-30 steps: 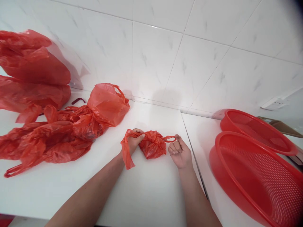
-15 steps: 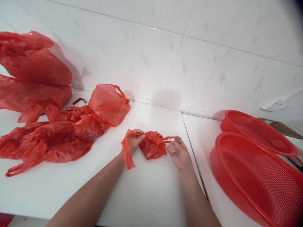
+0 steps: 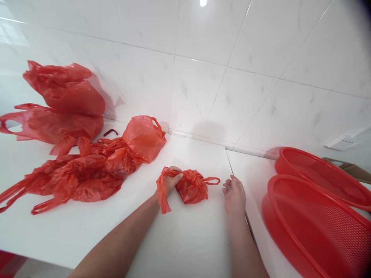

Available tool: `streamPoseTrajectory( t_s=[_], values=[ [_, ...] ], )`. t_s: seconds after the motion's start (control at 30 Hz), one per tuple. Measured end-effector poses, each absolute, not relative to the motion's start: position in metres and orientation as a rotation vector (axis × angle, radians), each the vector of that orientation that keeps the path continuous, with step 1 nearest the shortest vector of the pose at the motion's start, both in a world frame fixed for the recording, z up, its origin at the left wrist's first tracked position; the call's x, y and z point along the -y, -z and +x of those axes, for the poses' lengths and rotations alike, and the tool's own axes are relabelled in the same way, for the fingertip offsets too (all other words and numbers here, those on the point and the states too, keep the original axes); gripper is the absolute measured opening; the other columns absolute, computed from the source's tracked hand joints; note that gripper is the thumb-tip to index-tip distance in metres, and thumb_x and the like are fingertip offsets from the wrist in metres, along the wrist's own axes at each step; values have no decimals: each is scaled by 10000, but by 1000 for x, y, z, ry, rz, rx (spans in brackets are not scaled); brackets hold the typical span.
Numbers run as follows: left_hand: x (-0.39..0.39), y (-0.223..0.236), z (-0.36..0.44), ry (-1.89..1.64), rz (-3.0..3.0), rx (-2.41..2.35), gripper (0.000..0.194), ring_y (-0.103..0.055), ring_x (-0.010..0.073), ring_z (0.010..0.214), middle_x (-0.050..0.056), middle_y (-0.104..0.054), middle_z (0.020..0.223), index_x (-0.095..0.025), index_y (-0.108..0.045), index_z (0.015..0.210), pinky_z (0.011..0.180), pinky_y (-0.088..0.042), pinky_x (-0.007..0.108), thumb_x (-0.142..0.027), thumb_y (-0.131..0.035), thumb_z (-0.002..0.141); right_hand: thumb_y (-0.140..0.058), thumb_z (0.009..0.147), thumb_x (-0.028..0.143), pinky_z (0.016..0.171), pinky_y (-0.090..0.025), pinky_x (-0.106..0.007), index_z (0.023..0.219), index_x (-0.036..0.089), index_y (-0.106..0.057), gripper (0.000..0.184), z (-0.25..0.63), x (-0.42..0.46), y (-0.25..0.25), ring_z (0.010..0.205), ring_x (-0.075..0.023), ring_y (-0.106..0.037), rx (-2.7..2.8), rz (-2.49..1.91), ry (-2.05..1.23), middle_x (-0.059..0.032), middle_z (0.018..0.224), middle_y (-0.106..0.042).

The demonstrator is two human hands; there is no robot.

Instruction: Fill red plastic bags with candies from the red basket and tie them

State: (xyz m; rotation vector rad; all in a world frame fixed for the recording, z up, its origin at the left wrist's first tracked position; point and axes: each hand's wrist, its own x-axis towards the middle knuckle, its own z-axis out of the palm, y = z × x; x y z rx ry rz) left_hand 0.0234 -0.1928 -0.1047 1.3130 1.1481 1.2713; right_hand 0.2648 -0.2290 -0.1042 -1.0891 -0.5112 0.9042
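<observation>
Gripping a small knotted red plastic bag [image 3: 193, 190] in the bare left hand [image 3: 171, 180] — and holding the bare right hand [image 3: 234, 196] loosely curled, apart from the bag's thin red loop handle [image 3: 206, 179]. Facing, across a flat white tabletop [image 3: 185, 239], crumpled red plastic bags [image 3: 89, 170] leftward — and a rounded red mesh plastic basket [image 3: 275, 222] rightward.

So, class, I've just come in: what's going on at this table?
A person's left hand grips the twisted end of a small bunched-up red plastic bag over the white table. The right hand is apart from the bag, just past its thin loop, fingers loosely bent and holding nothing. More red bags lie to the left, and two red baskets are on the right.
</observation>
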Motion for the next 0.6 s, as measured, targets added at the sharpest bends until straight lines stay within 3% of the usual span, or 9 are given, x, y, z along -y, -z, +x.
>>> streamPoseTrajectory(
  t_s=[0.1, 0.23, 0.43, 0.6],
  values=[
    [196, 101, 23, -1270, 1307, -1159, 160, -568, 148, 678, -3, -591, 716, -222, -612, 796, 618, -461, 273, -369, -609, 734, -574, 774, 503, 404, -331, -193, 924, 220, -562, 321, 271, 226, 113, 478, -73, -459, 487, -1232, -837, 46, 650, -543],
    [199, 100, 23, -1299, 1308, -1137, 173, -562, 147, 632, -8, -576, 671, -233, -622, 801, 604, -468, 280, -393, -571, 757, -596, 728, 582, 335, -258, -210, 861, 164, -613, 438, 258, 228, 119, 405, -91, -447, 632, -1264, -1031, -7, 605, -592],
    [195, 106, 23, -1291, 1307, -1037, 183, -537, 137, 592, -15, -561, 651, -239, -636, 791, 584, -458, 271, -403, -559, 764, -702, 712, 437, 492, -414, -241, 893, 179, -658, 318, 229, 231, 121, 570, -120, -532, 884, -1135, -1207, -4, 685, -618],
    [198, 111, 22, -1307, 1299, -993, 365, -538, 152, 622, 5, -567, 649, -210, -660, 857, 616, -461, 285, -512, -456, 824, -706, 723, 388, 467, -387, -218, 911, 251, -630, 245, 234, 233, 111, 579, -94, -488, 664, -876, -1355, -1, 838, -634]
  ],
)
